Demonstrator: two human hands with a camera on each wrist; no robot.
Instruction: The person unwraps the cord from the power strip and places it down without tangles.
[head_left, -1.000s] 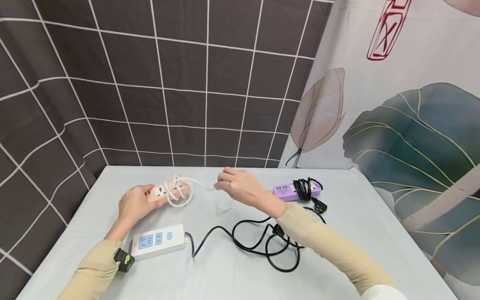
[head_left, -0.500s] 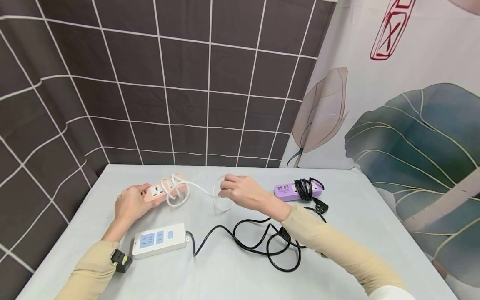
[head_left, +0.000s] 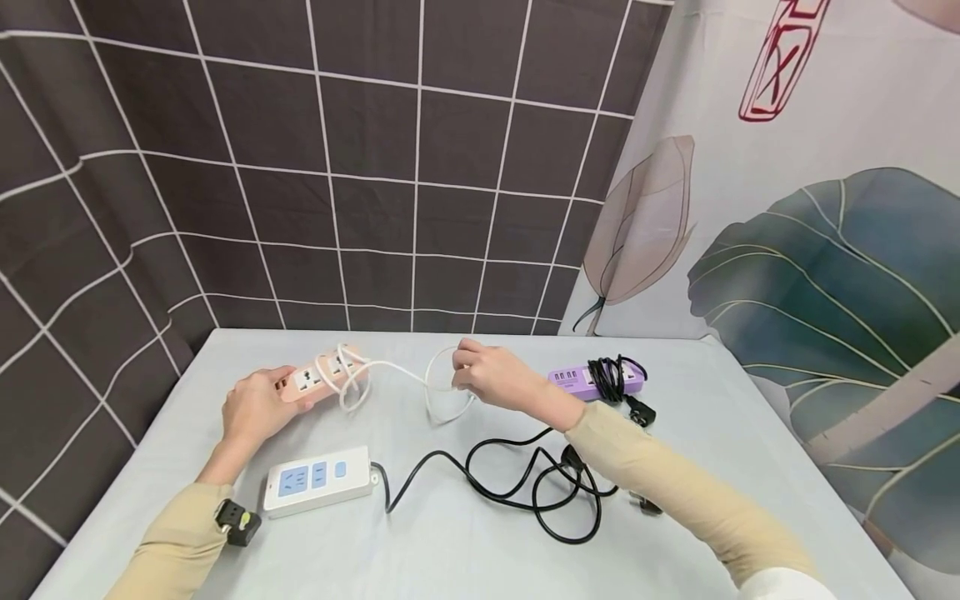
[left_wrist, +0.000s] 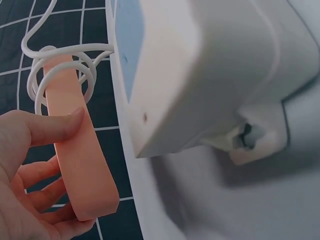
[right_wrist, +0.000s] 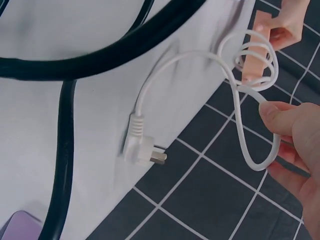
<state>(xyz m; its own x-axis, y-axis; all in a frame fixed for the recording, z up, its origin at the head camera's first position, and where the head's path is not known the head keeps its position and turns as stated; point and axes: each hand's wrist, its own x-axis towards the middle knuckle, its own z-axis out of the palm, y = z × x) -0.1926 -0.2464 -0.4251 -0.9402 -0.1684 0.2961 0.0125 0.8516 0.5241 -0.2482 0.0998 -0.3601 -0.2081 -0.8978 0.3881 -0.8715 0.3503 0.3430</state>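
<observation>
Three power strips on a pale grey worktop (head_left: 450, 542), listed from the one in hand.

Item 1: pink power strip (head_left: 321, 375), slim, peach-pink, with socket holes on its upper face. Raised off the worktop at the rear left, one end tilted up. The left hand (head_left: 251, 408) holds its near end, thumb along one long edge and fingers curled beneath; the left wrist view shows the thumb (left_wrist: 50, 127) pressed flat on the strip's side. That grip is closed round the strip's body.

Item 1a: white cord (head_left: 405, 375), thin and round, belonging to the pink strip. Several turns are looped around the strip's far half; the free length runs rightward to the right hand (head_left: 491, 375), which pinches a loop of it between thumb and fingers above the worktop. The right wrist view shows the loop hanging below the fingertips (right_wrist: 277, 117), and the white plug (right_wrist: 140, 147) at the cord's end, prongs bare, lying just beside a thick black cable.

Item 2: white power strip (head_left: 318, 482), broad, with blue socket panels, flat on the worktop near the left forearm. Its black cable (head_left: 525, 487) trails right in loose coils under the right forearm.

Item 3: purple power strip (head_left: 573, 379), at the rear right, a black cord (head_left: 609, 375) bundled round it, plug lying beside.

Backdrop: dark checked cloth (head_left: 300, 167) behind, leaf-print cloth (head_left: 825, 250) to the right.
</observation>
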